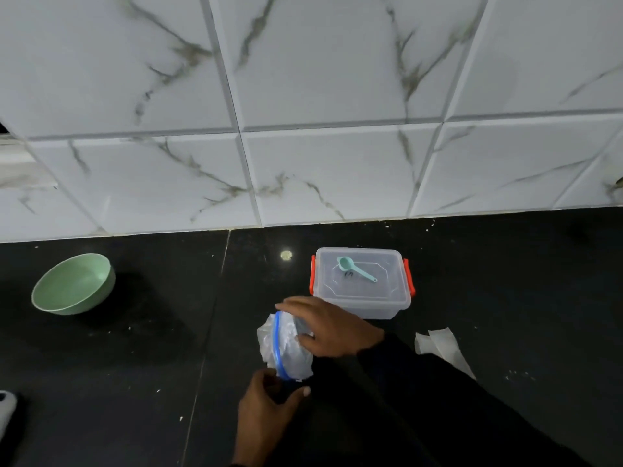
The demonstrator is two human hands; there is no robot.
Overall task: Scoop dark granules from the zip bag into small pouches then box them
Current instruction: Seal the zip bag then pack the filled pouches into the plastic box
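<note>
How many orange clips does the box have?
2: one orange clip on the left end of the clear box, another on its right end. Others at the back may be hidden.

Left hand point(266, 411), right hand point(332, 326) grip zip bag point(286, 345); scoop point(355, 268) atop box point(367, 308) lid.

dim and a bit grey all over. brighter on the white wall tiles point(337, 79), very dark on the black surface point(135, 365). small round shine on the surface, just left of the clear box point(362, 298). soft shadow right of the green bowl point(72, 284). blurry up top, with bent lines near the edges. hard to tell the dark sleeve point(438, 399) from the surface.
</note>
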